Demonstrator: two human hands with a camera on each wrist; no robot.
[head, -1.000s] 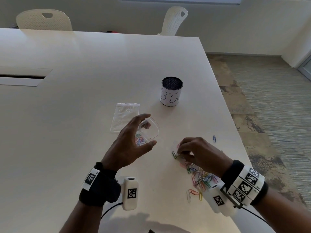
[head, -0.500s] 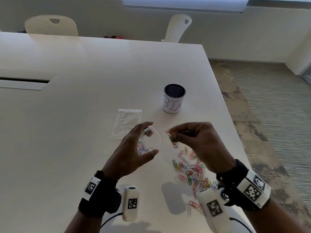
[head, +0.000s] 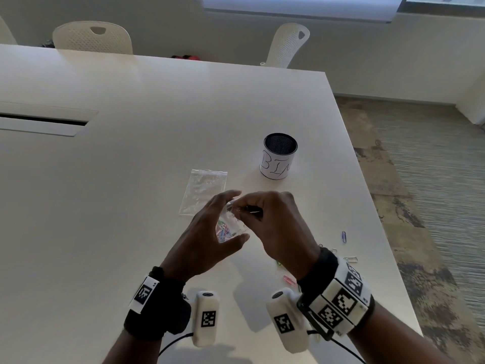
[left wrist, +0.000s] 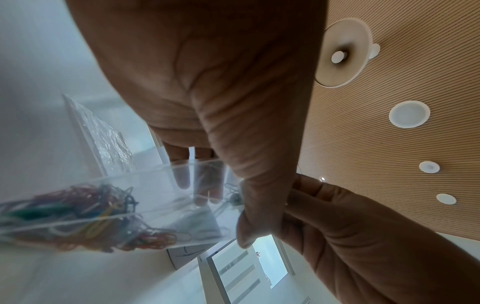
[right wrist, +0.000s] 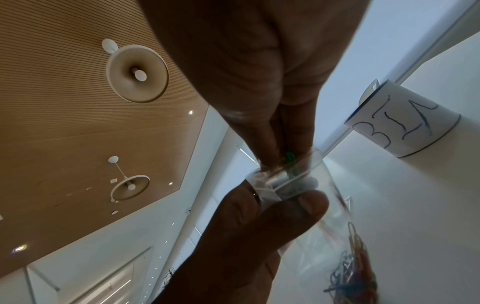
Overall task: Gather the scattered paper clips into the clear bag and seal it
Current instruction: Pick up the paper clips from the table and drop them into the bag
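- Holding the clear bag point(head: 228, 227) up off the surface, near its right edge, my left hand point(head: 210, 248) curls thumb and fingers round the mouth to keep it spread.
- My right hand point(head: 275, 227) pinches a few paper clips point(right wrist: 290, 157) right at the opening; I should push them past the rim before I let go.
- I keep the bag upright so the clips inside point(left wrist: 85, 211) stay at the bottom.
- Loose clips point(head: 343, 236) lie by the right edge.

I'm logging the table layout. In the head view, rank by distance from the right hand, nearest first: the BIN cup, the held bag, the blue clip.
1. Held bag, at the right hand's fingertips.
2. Blue clip, on its right.
3. BIN cup, beyond it.
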